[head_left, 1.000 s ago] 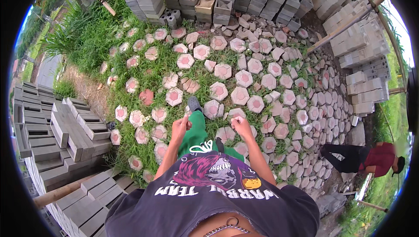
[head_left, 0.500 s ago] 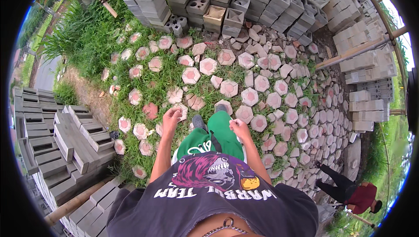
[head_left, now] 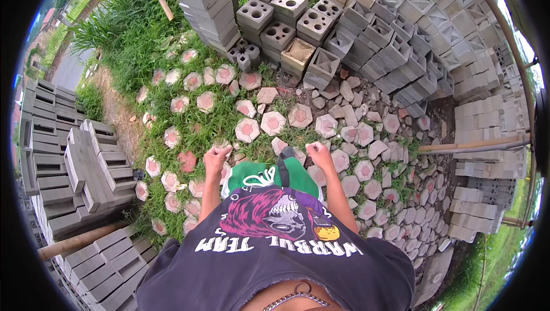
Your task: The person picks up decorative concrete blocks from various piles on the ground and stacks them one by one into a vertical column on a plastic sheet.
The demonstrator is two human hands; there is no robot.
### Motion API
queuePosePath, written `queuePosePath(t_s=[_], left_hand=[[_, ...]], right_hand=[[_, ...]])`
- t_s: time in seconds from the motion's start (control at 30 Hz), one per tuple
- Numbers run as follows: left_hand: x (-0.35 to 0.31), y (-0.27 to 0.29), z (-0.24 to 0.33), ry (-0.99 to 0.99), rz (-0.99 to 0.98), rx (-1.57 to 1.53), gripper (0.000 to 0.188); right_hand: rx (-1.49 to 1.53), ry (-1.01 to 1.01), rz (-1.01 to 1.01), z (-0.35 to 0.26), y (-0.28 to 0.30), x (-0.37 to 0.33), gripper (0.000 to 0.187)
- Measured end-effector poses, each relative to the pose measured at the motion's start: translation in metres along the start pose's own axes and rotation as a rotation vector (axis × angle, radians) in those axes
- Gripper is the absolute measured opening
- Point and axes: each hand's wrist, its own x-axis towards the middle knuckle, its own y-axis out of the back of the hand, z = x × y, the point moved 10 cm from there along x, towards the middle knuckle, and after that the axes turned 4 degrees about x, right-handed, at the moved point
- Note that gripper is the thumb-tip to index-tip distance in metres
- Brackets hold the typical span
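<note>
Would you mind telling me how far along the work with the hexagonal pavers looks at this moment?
Many hexagonal pavers already lie spread over the grass and dirt, some close together, some apart with grass showing between. Nothing is in hand: the left hand and right hand are both closed fists holding nothing. Stacks of grey concrete blocks stand around the patch.

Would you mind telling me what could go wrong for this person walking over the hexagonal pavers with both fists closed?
1. The hexagonal pavers lie loose and uneven in the grass, so a foot might catch an edge or tip one.
2. The left hand and right hand are both clenched, possibly slowing a catch in a fall.
3. The stacked hollow concrete blocks ahead look irregular; brushing them could topple some.
</note>
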Motion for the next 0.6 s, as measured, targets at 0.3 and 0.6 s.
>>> queuePosePath(t_s=[0.3,0.6], left_hand=[[0.038,-0.048,0.057,0.051,0.13,0.033,0.044],[0.202,-0.073,0.099,0.142,0.054,-0.104,0.035]], right_hand=[[0.106,-0.031,-0.014,-0.049,0.078,0.144,0.036],[0.269,-0.263,-0.022,-0.058,0.031,0.209,0.034]])
